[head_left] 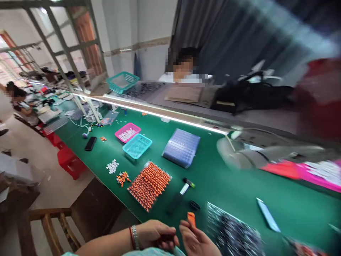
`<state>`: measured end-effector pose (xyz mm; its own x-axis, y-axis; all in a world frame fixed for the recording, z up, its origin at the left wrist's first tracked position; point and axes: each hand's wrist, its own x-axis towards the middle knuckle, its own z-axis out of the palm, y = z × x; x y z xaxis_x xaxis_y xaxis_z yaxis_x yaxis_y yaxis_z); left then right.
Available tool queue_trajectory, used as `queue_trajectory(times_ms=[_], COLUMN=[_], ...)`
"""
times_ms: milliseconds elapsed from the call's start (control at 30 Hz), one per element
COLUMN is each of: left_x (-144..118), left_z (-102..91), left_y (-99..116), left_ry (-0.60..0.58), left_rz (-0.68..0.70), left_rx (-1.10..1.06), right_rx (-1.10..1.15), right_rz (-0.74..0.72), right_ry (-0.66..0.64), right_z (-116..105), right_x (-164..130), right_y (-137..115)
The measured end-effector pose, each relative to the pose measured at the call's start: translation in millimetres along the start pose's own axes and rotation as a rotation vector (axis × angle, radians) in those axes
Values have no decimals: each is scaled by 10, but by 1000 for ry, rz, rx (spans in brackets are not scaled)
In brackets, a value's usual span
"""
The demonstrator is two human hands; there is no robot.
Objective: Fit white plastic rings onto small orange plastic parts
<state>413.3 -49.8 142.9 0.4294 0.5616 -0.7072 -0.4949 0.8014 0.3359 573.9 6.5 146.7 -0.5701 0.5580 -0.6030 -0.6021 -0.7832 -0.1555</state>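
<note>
Head view: both hands are working at the bottom edge of the frame, over the near edge of the green bench [229,185]. The right hand [198,240] is pinching a small orange piece [191,218] between thumb and fingertips; the piece is standing upright, its upper end sticking out above the fingers, so only its lower part is actually being gripped. The left hand [157,234], with a bracelet at the wrist, is curling closed around a slim dark item that is mostly hidden; what it is cannot be told. The two hands are sitting just beside each other, nearly touching. Risk noted: the frame is smearing heavily on the right, so the head is turning and the gaze is running along the bench rather than down at the hands; with so shallow a pinch, the orange piece could slip and drop past the bench edge. A filled tray of orange pieces [149,185] is lying near, ahead of the left hand, with a dark marker-like tool [183,192] and a black ring [194,205] between tray and hands; a careless reach could knock these.
</note>
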Motion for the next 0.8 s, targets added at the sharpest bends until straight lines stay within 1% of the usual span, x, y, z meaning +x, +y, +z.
queue_trajectory(times_ms=[133, 233, 333, 467, 533, 633, 733, 800], left_x=[-158, -211, -204, -169, -178, -232, -268, -241], left_z=[-28, -76, -136, -220, -238, -209, -150, -141], left_y=[84, 120, 121, 150, 192, 253, 263, 250], left_ry=[-16, -13, 0, 0, -13, -37, -51, -38], left_rz=[77, 114, 123, 91, 63, 5, -63, -70], left_rx=[128, 159, 144, 28, -46, -143, -219, -279], right_rx=[86, 136, 152, 161, 170, 179, 169, 141], right_rz=[-82, -105, -93, -96, -102, -75, -20, 36], right_ry=[99, 118, 105, 96, 90, 79, 90, 88], right_z=[165, 259, 364, 430, 416, 346, 194, 38], right_x=[112, 149, 140, 143, 150, 120, 74, 91], right_y=[179, 237, 266, 292, 297, 281, 221, 165])
